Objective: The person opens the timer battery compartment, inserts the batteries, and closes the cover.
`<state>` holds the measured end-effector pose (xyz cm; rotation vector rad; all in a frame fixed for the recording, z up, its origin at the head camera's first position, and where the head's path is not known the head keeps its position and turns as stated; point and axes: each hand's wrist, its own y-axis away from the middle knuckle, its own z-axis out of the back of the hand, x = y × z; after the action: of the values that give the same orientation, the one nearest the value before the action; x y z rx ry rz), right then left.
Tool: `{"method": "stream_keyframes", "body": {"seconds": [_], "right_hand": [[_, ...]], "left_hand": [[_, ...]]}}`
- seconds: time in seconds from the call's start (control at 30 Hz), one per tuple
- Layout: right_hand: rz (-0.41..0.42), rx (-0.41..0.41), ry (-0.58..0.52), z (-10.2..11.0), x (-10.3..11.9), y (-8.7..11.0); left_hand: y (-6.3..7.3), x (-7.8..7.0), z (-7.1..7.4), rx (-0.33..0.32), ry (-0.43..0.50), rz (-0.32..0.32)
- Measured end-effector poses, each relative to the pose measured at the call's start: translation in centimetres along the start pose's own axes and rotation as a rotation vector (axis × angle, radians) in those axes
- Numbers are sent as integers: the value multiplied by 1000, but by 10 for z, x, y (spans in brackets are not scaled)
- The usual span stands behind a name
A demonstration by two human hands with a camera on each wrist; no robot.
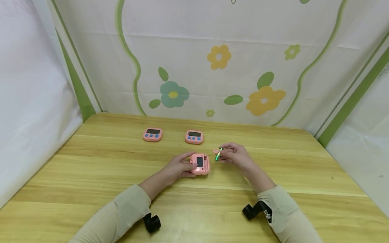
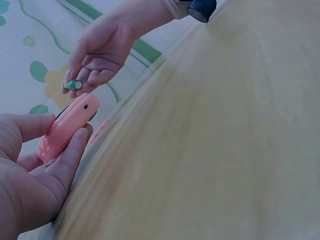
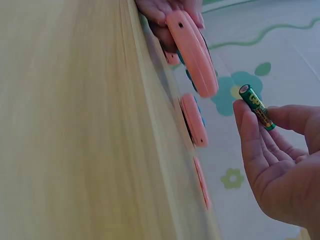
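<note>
My left hand (image 1: 177, 167) grips a pink digital timer (image 1: 205, 166) between thumb and fingers, its back turned up. On that back an open battery slot runs along the right side, beside a dark rectangular panel. To the right, my right hand (image 1: 237, 156) pinches a small green battery (image 3: 257, 107) between thumb and fingertips. The battery is tilted and apart from the timer. In the left wrist view, the timer (image 2: 67, 127) shows its rounded edge with a small dark hole. A small pink cover (image 1: 215, 151) lies on the table just behind the battery.
Two more pink timers, a left one (image 1: 152, 134) and a right one (image 1: 194, 137), lie face up farther back on the wooden table (image 1: 100, 162), with dark displays and blue buttons. A flower-printed cloth (image 1: 194, 67) hangs behind the table's far edge.
</note>
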<state>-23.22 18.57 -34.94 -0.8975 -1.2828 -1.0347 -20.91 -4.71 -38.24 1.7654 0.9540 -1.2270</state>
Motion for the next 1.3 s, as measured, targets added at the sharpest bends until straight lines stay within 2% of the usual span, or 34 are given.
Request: {"method": "stream_keyframes", "body": {"seconds": [0.3, 0.47, 0.57, 0.77, 1.03, 1.3], "right_hand": [[66, -2, 24, -24, 3, -3], [148, -6, 121, -28, 3, -1], [207, 3, 216, -29, 3, 0], [294, 55, 315, -29, 3, 2], [271, 135, 262, -29, 2, 2], [222, 131, 340, -28, 1, 2]], "left_hand": [[0, -1, -1, 4, -4, 2], [0, -2, -1, 4, -14, 6], [0, -1, -1, 5, -14, 8], [1, -1, -1, -1, -7, 10], [1, -2, -1, -11, 10, -3], [2, -2, -1, -24, 22, -4]]}}
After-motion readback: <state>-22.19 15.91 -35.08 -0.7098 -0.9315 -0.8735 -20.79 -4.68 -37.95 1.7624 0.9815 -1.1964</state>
